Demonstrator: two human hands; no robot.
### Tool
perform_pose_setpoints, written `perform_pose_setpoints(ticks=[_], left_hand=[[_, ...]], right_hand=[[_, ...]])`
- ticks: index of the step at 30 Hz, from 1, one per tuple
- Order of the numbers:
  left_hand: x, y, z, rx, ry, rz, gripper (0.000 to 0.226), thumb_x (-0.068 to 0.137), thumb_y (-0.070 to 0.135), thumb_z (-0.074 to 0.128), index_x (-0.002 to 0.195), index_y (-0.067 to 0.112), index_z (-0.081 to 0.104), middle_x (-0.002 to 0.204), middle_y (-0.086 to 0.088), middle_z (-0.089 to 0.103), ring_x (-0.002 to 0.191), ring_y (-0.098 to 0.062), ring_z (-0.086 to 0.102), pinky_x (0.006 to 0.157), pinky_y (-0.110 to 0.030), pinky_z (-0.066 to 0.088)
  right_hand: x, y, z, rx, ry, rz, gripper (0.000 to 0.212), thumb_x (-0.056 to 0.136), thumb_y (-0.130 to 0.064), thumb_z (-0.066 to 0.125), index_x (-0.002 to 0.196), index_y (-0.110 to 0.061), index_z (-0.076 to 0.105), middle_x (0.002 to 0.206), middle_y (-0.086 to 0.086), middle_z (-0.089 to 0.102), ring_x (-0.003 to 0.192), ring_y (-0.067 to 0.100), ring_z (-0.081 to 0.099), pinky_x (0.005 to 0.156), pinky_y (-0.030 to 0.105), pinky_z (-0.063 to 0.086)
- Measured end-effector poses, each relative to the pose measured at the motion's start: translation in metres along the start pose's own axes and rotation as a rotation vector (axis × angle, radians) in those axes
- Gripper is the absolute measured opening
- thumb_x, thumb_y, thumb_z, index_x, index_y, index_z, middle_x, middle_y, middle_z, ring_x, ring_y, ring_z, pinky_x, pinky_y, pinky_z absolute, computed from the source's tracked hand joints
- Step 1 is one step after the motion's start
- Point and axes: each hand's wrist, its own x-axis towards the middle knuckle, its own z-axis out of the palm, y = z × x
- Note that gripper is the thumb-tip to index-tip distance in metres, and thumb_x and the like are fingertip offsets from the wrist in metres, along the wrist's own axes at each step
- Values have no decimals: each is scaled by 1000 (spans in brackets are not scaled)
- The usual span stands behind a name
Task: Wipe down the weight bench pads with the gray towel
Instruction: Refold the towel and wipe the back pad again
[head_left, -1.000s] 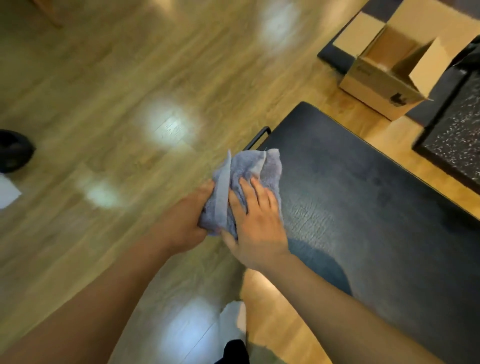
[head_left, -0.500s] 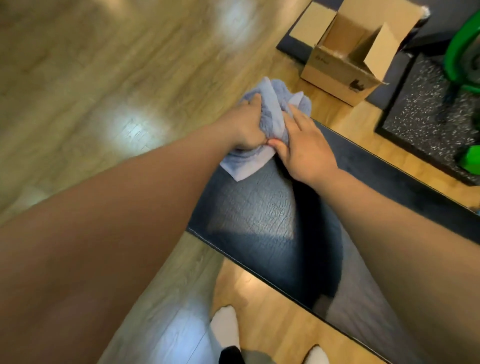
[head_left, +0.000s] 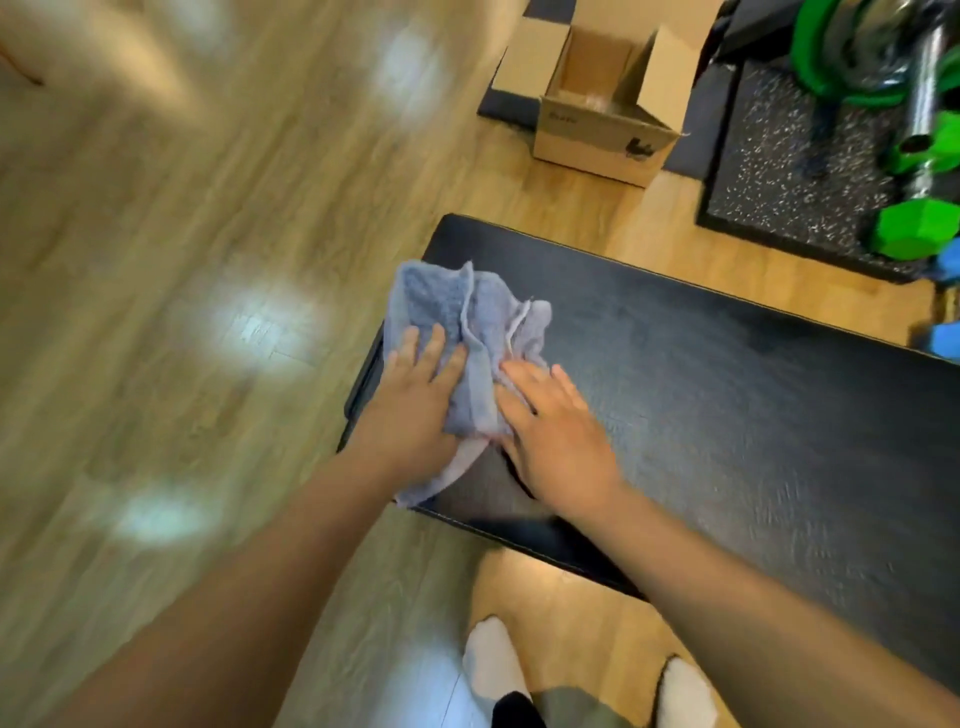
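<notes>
Pressing down on the gray towel, both hands lie flat, fingers straight rather than curled round the cloth. The left hand covers the towel's left side at the end of the black bench pad. The right hand rests just beside it, fingertips on the towel's right folds and palm on bare pad. The towel is bunched (creased folds rise between the two hands), spreading ahead of the fingers and trailing a corner back under the left wrist. Well beyond the hands stands an open cardboard box, and to its right a speckled mat carries green dumbbells. Below the forearms, white-socked feet stand on the wooden floor.
</notes>
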Motion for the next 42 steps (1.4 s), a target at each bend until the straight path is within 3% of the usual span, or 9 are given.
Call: perform_pose_setpoints(ticks=[3,7,10,18,28,32,35,38,42], left_hand=[[84,26,-17,52,-49,21,89,88,53,48,152,13,0,160,-16,-7,144,-41,-10,117,-55,3],[133,74,-16,79,-82,138,111,70,84,33,153,18,2,161,-9,-4,146,-37,-10,117,-55,1],[115,121,-1,16,-61,127,97,84,65,50,153,18,1,161,-7,-6,146,-35,-12,118,-50,-4],[72,241,30,122,-71,268,90,89,58,44,151,7,3,160,-17,4,145,-42,-2,118,-51,5],[-55,254,76,-31,-75,329,91,86,42,58,152,16,2,161,-2,4,147,-22,-7,118,-34,-4],[-75,288,99,14,-76,346,91,79,43,64,151,12,17,158,-5,19,147,-29,6,116,-39,1],[-69,347,113,74,-107,370,90,85,44,58,152,16,5,161,-2,5,148,-28,-3,118,-36,-7],[-57,416,129,151,-134,430,91,89,41,53,151,20,-11,161,0,-10,146,-26,-15,120,-42,-5],[-45,496,148,218,-180,529,91,91,45,50,150,19,-14,161,-3,-10,146,-30,-14,120,-45,1]], right_hand=[[35,51,-31,-62,-32,122,54,89,-32,62,138,-14,48,149,10,41,139,29,36,114,53,19],[28,96,-56,-72,-39,316,57,94,-38,51,146,-21,34,157,8,25,145,25,20,116,47,10],[-15,120,-68,-89,-40,307,57,95,-39,51,146,-21,36,157,7,26,143,24,25,116,47,13],[-124,171,-112,-144,-87,451,54,96,-43,47,146,-27,32,158,-1,23,145,20,21,114,57,10],[-249,108,-87,-111,-65,384,51,82,-44,44,127,-26,58,145,5,48,139,23,36,114,58,21],[-299,125,-94,-146,-97,317,51,77,-43,64,126,-30,58,145,3,47,139,19,32,110,59,16],[-341,156,-110,-163,-67,381,50,76,-41,64,125,-29,57,144,3,48,139,17,28,109,60,16],[-391,192,-130,-202,-16,463,47,81,-42,48,123,-25,60,140,5,52,136,17,34,109,59,18],[-450,237,-152,-228,-31,574,52,83,-44,41,124,-20,60,142,9,51,134,22,43,109,59,22]])
